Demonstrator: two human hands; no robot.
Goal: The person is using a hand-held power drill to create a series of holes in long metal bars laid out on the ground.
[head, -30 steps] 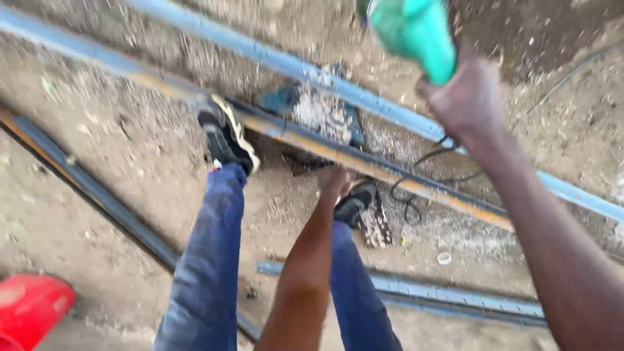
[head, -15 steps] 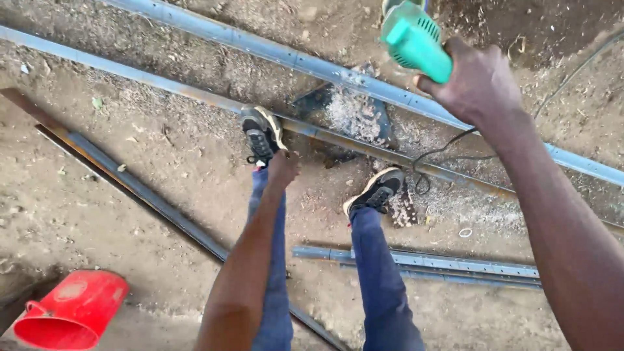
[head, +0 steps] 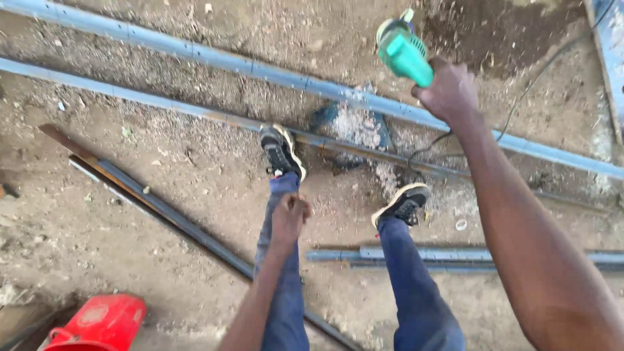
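— What are we standing over?

— Bare dirt ground (head: 130, 214), strewn with grit and filings. Long steel bars (head: 195, 55) run across it; our left shoe (head: 281, 151) presses on the nearer bar (head: 162, 107) and our right shoe (head: 403, 203) sits just behind it. A darker angle iron (head: 149, 205) lies slanted to the left, shorter offcuts (head: 455, 255) by our right leg, a red bucket (head: 97, 323) at the bottom corner.

— And the hands?

— Our right hand (head: 452, 91) is wrapped tight round the green angle grinder (head: 403, 49), lifted clear above the far bar, its cord (head: 429, 148) trailing down over the near bar. Our left hand (head: 289, 214) is curled loosely at the knee; it looks empty, though the view is blurred.

— Handling it well?

— We judge a firm stance on the bar and the cord kept away from the disc matter most.
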